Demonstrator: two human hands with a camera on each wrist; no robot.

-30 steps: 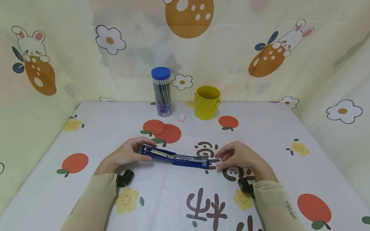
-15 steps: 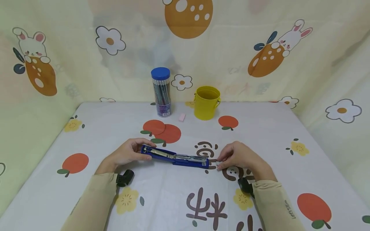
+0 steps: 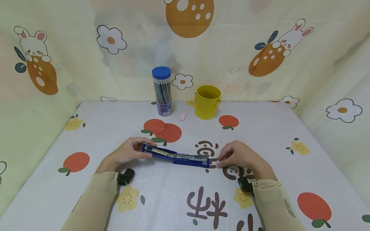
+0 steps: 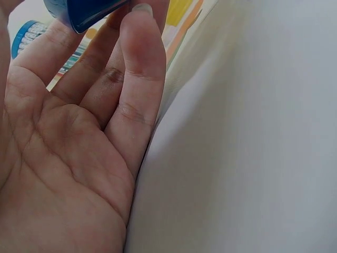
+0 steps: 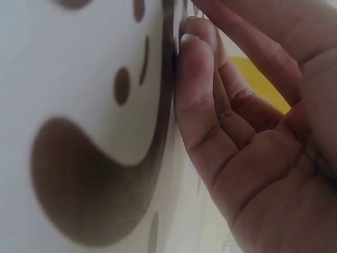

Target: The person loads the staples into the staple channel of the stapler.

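A blue stapler (image 3: 176, 156), swung open with its metal inside facing up, lies across the middle of the table. My left hand (image 3: 130, 152) holds its left end between thumb and fingers; in the left wrist view, the blue end of the stapler (image 4: 92, 11) shows above the palm. Just off the stapler's right end, my right hand (image 3: 241, 158) is low at the tabletop. Its thumb and fingers pinch a small pale-grey piece (image 3: 218, 162), mostly covered by the fingertips and too small to identify. In the right wrist view, the fingers (image 5: 197, 79) are beside the cloth and the piece cannot be made out.
Behind the stapler stand a clear tube of pencils with a blue lid (image 3: 161, 91) and a yellow bucket (image 3: 206, 107). A pink eraser (image 3: 182, 116) lies between them. Patterned cloth (image 3: 162, 199) covers the table, and patterned curtains (image 3: 133, 73) enclose the back and sides.
The right hand's thumb and fingers have come closer together around the small pale-grey piece. The left hand and the stapler have stayed put.
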